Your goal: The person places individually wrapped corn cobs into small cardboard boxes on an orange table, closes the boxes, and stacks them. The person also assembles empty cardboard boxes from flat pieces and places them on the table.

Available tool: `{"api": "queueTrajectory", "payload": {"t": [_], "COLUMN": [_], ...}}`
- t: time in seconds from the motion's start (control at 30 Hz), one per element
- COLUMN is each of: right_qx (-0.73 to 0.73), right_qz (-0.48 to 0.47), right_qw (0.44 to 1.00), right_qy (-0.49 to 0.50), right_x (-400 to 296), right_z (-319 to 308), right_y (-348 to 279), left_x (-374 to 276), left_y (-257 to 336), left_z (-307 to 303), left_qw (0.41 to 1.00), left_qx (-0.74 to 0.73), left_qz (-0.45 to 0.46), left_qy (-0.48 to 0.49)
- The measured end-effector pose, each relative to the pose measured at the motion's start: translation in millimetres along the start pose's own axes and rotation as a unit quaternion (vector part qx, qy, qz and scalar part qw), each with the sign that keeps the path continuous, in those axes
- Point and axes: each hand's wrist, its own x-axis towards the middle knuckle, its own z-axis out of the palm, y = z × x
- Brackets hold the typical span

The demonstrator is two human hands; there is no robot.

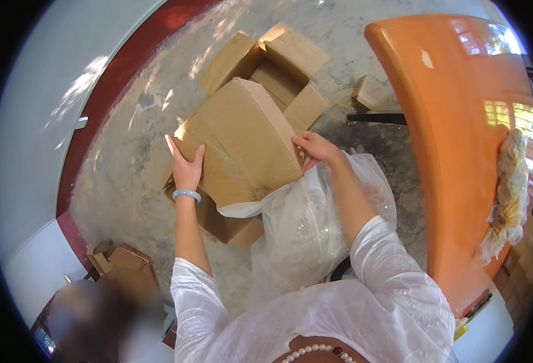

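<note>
A large cardboard box [243, 140], with clear tape across it, is tilted in front of me, its lower edge by the white sheer skirt on my lap. My left hand [187, 165] lies against its left side, thumb and fingers spread apart. With my right hand [314, 147] I grip the box's right edge between thumb and fingers. Behind it on the floor stands an open cardboard box [277, 79] with its flaps folded out. Partly hidden beneath my left forearm and the held box is another open cardboard box [216, 222].
To the right stands a glossy orange table [448, 149] bearing a plastic-wrapped bundle [509, 181]. A small block [373, 93] lies near a black table leg [377, 118]. Small cardboard pieces [128, 261] are at the lower left, beside a blurred area. A wall with a red base [89, 113] runs along the left.
</note>
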Motion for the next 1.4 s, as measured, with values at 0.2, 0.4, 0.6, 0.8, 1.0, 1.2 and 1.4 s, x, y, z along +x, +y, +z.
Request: {"api": "queueTrajectory", "payload": {"t": [0.2, 0.4, 0.6, 0.8, 1.0, 1.2, 1.4], "right_qx": [-0.476, -0.671, -0.675, -0.636, -0.572, -0.144, -0.23], "right_qz": [-0.335, -0.218, -0.181, -0.149, -0.188, -0.167, -0.262], "right_qw": [0.706, 0.661, 0.666, 0.73, 0.774, 0.958, 0.921], "right_qy": [0.403, 0.256, 0.263, 0.204, 0.197, 0.182, 0.175], "right_x": [117, 140, 174, 128, 112, 18, -149], "right_z": [-20, -17, -10, -7, -21, -26, 28], "right_y": [17, -20, 9, 97, 150, 107, 63], "left_x": [15, 14, 5, -53, -87, -118, -160], "left_y": [5, -19, -6, 34, 53, 13, -9], "left_z": [-7, -2, -5, -11, -3, 21, 34], "left_qw": [0.998, 0.999, 0.999, 0.998, 0.993, 0.998, 0.985], "left_qx": [0.005, -0.008, 0.033, 0.055, 0.082, -0.063, -0.155], "left_qz": [-0.034, -0.018, -0.014, -0.009, -0.05, 0.012, -0.07], "left_qy": [-0.048, -0.037, -0.003, -0.039, -0.071, -0.026, -0.013]}}
